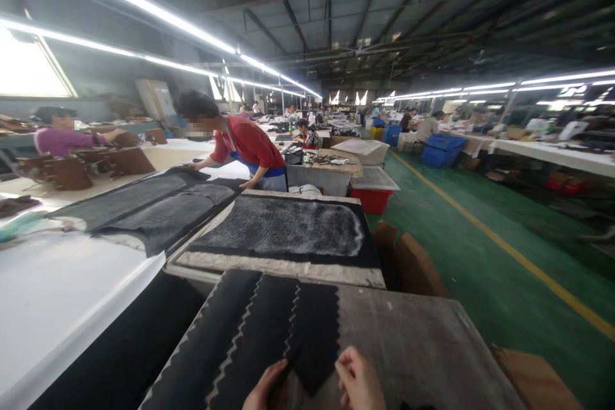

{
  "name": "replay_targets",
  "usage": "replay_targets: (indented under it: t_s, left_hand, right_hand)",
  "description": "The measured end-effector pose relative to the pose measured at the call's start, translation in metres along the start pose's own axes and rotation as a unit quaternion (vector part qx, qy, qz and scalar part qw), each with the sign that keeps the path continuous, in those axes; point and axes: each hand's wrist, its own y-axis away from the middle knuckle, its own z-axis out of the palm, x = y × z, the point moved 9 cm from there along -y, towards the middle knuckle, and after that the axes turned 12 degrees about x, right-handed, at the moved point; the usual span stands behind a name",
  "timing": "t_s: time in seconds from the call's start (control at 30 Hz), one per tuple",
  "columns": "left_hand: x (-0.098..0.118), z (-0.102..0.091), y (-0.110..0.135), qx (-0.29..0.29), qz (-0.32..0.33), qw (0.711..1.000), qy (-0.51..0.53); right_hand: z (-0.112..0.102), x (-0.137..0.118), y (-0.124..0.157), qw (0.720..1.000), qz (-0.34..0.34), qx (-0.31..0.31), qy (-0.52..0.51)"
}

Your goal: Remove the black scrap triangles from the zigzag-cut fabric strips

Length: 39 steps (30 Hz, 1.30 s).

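Black fabric strips with zigzag edges lie side by side on a grey-brown board [398, 333] in front of me. At the near end of the rightmost strip [314, 327], my left hand [266, 385] is closed on dark material at its left edge, thumb on top. My right hand [356, 377] is closed in a pinch at the strip's right near corner, fingertips against the edge. Between the hands, the strip's near end comes down to a point. The lower parts of both hands are cut off by the frame.
Beyond the board, a black sheet with a greyish fuzzy panel [288, 224] lies on another table. A co-worker in a red top [252, 144] leans over dark sheets [158, 202] at left. Cardboard [418, 262] stands at right, beside the green floor [461, 250].
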Motion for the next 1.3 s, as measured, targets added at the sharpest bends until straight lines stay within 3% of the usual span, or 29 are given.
replay_targets:
  t_s: [0.1, 0.17, 0.3, 0.43, 0.63, 0.77, 0.83, 0.97, 1.03, 1.13, 1.2, 1.3]
  left_hand:
    - [-0.001, -0.006, 0.029, 0.013, -0.147, 0.986, 0.076]
    - [0.012, 0.003, 0.05, -0.027, -0.214, 0.959, 0.182]
    - [0.029, 0.014, 0.082, -0.075, -0.291, 0.915, 0.269]
    - [0.026, 0.017, 0.101, -0.101, -0.31, 0.903, 0.28]
    - [0.014, 0.017, 0.116, -0.108, -0.34, 0.887, 0.293]
    - [0.009, 0.018, 0.121, -0.095, -0.355, 0.885, 0.287]
    - [0.01, 0.02, 0.122, -0.097, -0.349, 0.889, 0.281]
    - [0.005, 0.017, 0.118, -0.104, -0.326, 0.912, 0.226]
    - [-0.001, 0.005, 0.112, -0.07, -0.313, 0.928, 0.19]
    - [-0.003, -0.012, 0.098, -0.019, -0.282, 0.944, 0.17]
    - [-0.003, -0.015, 0.09, -0.013, -0.269, 0.947, 0.172]
    - [-0.008, -0.014, 0.078, 0.021, -0.272, 0.947, 0.171]
  right_hand:
    - [0.008, -0.028, 0.034, 0.993, -0.008, -0.058, -0.106]
    - [0.011, -0.045, 0.053, 0.985, 0.004, -0.09, -0.147]
    - [0.02, -0.06, 0.079, 0.975, 0.024, -0.133, -0.175]
    - [0.029, -0.051, 0.088, 0.976, 0.036, -0.134, -0.167]
    - [0.024, -0.034, 0.084, 0.964, 0.104, -0.076, -0.231]
    - [0.038, -0.03, 0.095, 0.956, 0.124, -0.118, -0.24]
    - [0.045, -0.028, 0.099, 0.95, 0.126, -0.134, -0.251]
    - [0.031, -0.026, 0.087, 0.958, 0.097, -0.073, -0.259]
    - [0.025, -0.032, 0.082, 0.966, 0.069, -0.107, -0.226]
    - [0.032, -0.043, 0.088, 0.96, 0.005, -0.252, -0.125]
    - [0.037, -0.043, 0.092, 0.947, -0.021, -0.313, -0.065]
    - [0.039, -0.037, 0.081, 0.954, -0.029, -0.298, -0.021]
